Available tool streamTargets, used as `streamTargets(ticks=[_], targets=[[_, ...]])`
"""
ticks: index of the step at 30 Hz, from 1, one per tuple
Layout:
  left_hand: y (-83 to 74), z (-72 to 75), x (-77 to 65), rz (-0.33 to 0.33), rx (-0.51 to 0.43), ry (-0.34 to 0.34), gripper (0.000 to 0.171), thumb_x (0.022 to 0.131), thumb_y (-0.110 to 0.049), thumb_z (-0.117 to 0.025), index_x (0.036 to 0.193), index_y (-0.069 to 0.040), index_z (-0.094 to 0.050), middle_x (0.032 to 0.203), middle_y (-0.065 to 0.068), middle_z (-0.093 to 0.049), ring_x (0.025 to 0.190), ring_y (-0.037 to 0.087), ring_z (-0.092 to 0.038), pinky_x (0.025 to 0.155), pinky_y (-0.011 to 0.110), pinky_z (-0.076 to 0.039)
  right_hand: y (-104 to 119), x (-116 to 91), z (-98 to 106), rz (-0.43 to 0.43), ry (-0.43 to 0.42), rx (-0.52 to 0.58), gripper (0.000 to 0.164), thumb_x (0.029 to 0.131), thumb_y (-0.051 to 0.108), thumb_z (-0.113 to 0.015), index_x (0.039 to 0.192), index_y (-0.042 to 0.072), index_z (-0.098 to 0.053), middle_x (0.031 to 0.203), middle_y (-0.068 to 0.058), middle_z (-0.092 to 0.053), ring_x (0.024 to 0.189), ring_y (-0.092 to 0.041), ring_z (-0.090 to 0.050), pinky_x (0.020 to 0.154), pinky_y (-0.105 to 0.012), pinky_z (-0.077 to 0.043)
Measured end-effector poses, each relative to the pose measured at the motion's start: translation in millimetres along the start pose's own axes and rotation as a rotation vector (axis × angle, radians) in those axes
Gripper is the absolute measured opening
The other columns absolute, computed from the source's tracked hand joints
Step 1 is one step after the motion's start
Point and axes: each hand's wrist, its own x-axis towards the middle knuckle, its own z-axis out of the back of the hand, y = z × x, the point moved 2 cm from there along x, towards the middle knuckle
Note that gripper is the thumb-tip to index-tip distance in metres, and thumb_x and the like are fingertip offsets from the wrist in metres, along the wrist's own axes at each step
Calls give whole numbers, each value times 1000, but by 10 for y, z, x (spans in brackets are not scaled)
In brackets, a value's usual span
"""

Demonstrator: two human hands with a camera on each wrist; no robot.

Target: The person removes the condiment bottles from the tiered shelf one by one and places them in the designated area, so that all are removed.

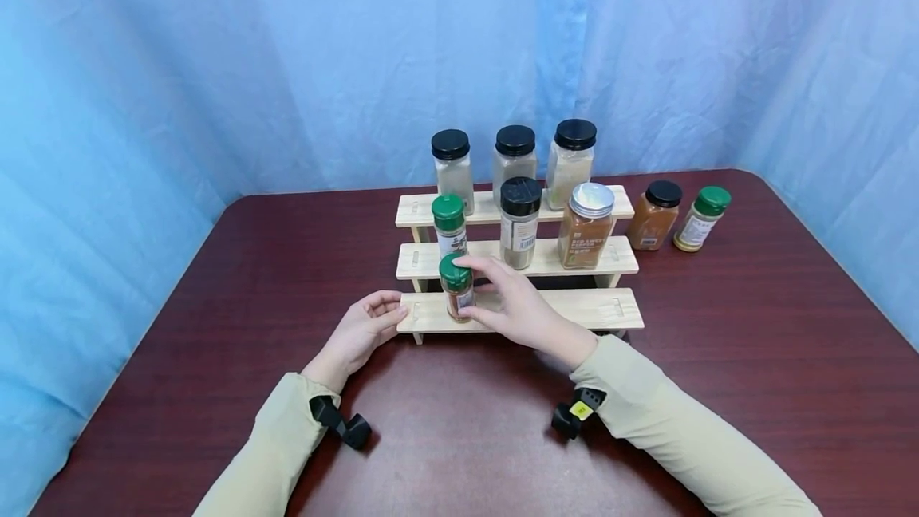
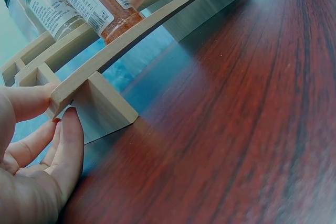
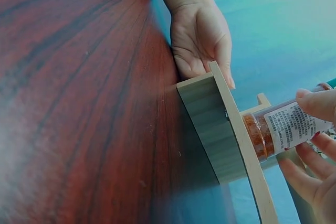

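Observation:
A three-tier wooden spice rack (image 1: pixel 574 308) stands on the dark red table. Its bottom shelf's left end is pinched by my left hand (image 1: pixel 362 333), thumb above and fingers below in the left wrist view. On that shelf, toward the left, a small spice jar (image 1: pixel 455 303) with a green lid stands upright. My right hand (image 1: pixel 522 309) holds this jar from the right between thumb and fingers. Reddish flakes and a white label show in the jar (image 3: pixel 278 129) in the right wrist view; its base meets the shelf.
The middle shelf carries a green-lidded jar (image 1: pixel 450 222), a black-lidded jar (image 1: pixel 518 230) and a silver-lidded jar (image 1: pixel 585 234). Three black-lidded jars (image 1: pixel 572 166) line the top shelf. Right of the rack stand an orange-brown jar (image 1: pixel 652 222) and a green-lidded jar (image 1: pixel 698 228). Blue curtains (image 1: pixel 402 62) surround the table.

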Motion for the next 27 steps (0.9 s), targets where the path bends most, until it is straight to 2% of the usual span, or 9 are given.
streamTargets(ticks=[15,22,27], targets=[[3,-3,13,-7,5,12,16,93,2,-51,108,-3,-49,87,-5,-57,78,3,-59,71,17,-51,-36,18,-82,34,-91,4,54,79,-4,-72,125,3,-46,116,-19,-54,102,-30,-60,86,-31,-53],[5,-12,19,-4,8,0,16,93,3,-50,106,-5,-50,86,-6,-57,76,3,-58,70,17,-50,-21,2,-68,64,-126,2,53,77,-6,-73,122,2,-47,113,-18,-55,100,-30,-60,85,-32,-54],[6,-6,5,0,5,0,16,93,4,-50,106,-5,-49,86,-6,-57,77,3,-58,70,17,-51,-7,-48,-61,50,-126,26,54,77,-7,-72,123,2,-46,115,-18,-54,99,-29,-60,84,-32,-54]])
